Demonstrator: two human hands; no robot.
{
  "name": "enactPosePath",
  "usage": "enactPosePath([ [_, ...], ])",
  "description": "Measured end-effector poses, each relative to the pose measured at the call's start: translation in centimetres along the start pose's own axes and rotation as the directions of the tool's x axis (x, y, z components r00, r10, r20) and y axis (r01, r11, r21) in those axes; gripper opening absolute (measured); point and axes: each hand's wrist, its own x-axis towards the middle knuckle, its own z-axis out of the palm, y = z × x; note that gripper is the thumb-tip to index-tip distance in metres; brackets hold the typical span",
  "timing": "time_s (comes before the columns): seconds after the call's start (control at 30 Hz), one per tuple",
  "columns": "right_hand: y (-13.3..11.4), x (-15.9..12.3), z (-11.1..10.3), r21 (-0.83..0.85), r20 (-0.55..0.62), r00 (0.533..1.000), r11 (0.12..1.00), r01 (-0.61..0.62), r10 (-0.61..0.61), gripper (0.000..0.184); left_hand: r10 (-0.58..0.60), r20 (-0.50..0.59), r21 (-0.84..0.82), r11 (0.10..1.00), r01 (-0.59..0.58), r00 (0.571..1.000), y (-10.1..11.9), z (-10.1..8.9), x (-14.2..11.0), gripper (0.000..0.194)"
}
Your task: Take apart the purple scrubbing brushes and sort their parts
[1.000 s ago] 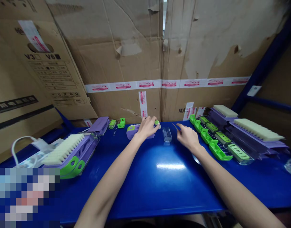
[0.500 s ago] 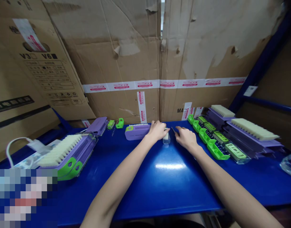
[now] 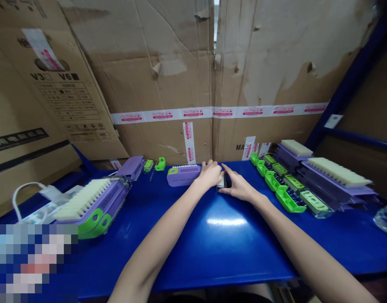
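Note:
At the back middle of the blue table (image 3: 181, 252) stands a small clear plastic box (image 3: 221, 184) with a pale insert. My left hand (image 3: 210, 173) is closed over its far end, fingers curled. From the right, my right hand (image 3: 239, 184) reaches round the box, thumb at the near end and index finger towards the far end, touching my left fingertips. Just left of my left hand lies a purple bristle brush (image 3: 183, 176) with a green end and its bristles up. My left hand and wrist cover the brush's right end and part of the box.
Purple brush bodies (image 3: 335, 185), green end caps (image 3: 290, 198), springs and clear boxes with green-framed inserts (image 3: 315, 201) stand at the right. More purple brushes (image 3: 95, 210) and a white cable (image 3: 15, 198) are at the left. Cardboard (image 3: 162, 84) closes off the back.
My right hand has moved left, from beside the clear box to around it, its thumb and index finger now further apart. My left hand has barely moved.

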Motion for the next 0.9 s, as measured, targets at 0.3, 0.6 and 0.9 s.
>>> enactPosePath([
  [0.3, 0.3, 0.1, 0.6, -0.013, -0.028, 0.999, 1.0, 0.022, -0.023, 0.099, 0.02, -0.041, 0.072, 0.997, -0.017, 0.999, 0.3, 0.2, -0.3, 0.033],
  [0.6, 0.0, 0.0, 0.5, -0.036, 0.004, 0.999, 0.999, -0.032, 0.032, 0.094, 0.105, -0.065, 0.177, 0.98, -0.092, 0.992, 0.0, 0.2, -1.6, 0.029],
  [0.9, 0.6, 0.0, 0.9, -0.035, -0.005, 1.0, 0.999, -0.019, 0.018, 0.095, -0.011, -0.194, 0.244, 0.968, 0.059, 0.981, -2.9, -2.0, -4.2, 0.032],
])
